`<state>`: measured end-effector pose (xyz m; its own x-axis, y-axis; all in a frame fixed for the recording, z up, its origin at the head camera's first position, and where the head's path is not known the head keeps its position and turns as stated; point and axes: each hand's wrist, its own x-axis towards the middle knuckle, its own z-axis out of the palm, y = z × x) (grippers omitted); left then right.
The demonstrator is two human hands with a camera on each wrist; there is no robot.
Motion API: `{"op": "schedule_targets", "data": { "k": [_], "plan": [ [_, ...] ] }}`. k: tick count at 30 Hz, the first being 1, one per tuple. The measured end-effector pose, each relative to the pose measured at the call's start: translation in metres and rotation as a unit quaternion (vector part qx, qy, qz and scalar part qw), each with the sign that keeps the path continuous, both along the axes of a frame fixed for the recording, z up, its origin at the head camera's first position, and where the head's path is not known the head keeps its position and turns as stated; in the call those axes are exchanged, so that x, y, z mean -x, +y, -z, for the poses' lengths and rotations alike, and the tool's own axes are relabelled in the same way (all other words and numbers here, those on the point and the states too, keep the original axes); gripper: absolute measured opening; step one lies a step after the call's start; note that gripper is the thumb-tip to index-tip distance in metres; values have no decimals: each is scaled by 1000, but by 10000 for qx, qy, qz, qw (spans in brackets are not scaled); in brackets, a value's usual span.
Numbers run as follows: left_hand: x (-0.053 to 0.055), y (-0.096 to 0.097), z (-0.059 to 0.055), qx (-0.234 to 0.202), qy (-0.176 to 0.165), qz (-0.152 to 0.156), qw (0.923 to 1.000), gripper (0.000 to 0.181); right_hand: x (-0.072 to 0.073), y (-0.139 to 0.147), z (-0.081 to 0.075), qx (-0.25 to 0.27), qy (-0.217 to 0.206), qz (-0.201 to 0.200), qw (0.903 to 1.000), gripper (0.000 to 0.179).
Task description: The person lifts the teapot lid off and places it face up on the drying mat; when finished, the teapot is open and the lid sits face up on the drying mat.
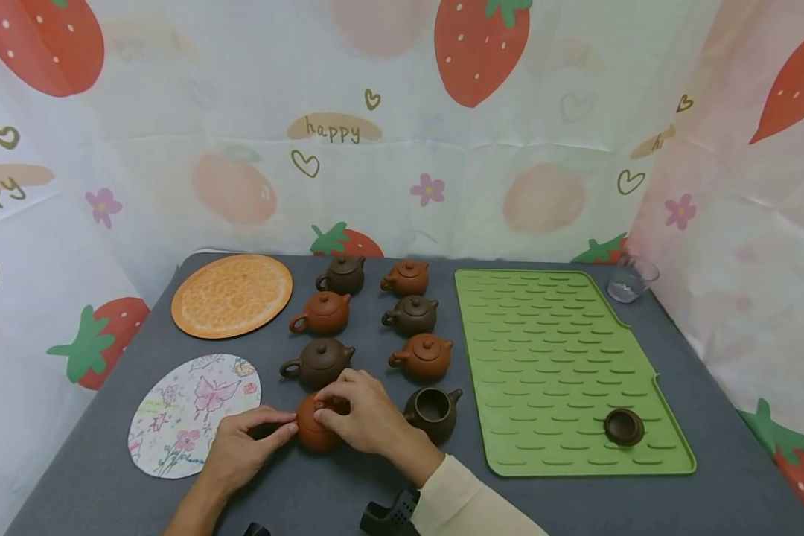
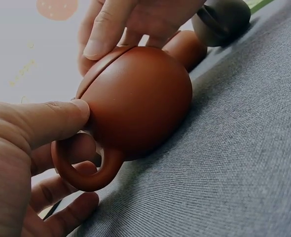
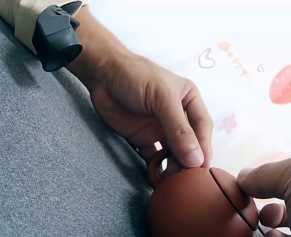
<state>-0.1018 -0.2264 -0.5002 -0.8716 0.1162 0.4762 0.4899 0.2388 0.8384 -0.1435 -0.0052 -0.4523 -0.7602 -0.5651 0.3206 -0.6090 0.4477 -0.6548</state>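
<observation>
Counter: while a grey cloth-covered counter (image 1: pixel 576 500) stretches below, a round, reddish-brown clay teapot (image 1: pixel 315 438) sits at its near side.
Right hand (image 1: pixel 368 418): its fingers grasp the domed, reddish-brown clay lid (image 3: pixel 236 195), seated on the teapot.
Left hand (image 1: pixel 239 452): its fingers pinch the teapot beside the looped clay handle (image 2: pixel 89 185).
Lid: seemingly being uncovered; next, a straight lift, teapot steadied.

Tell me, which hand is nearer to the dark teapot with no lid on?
The right hand: it is just left of the lidless teapot, touching the lid of a reddish teapot. The left hand is farther left, by that reddish teapot's handle.
</observation>
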Motion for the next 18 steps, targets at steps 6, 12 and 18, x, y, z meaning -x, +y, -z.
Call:
{"op": "schedule_targets", "data": {
  "k": [6,12,18],
  "plan": [
    [0,0,1,61,10,-47,10000,21,1,2,0,188,118,-126,9997,13],
    [0,0,0,-50,-80,-28,10000,20,2,4,-2,513,189,-190,9983,12],
    [0,0,1,-78,-39,-8,10000,20,2,6,-3,1021,15,-148,9947,9]
  ]
}}
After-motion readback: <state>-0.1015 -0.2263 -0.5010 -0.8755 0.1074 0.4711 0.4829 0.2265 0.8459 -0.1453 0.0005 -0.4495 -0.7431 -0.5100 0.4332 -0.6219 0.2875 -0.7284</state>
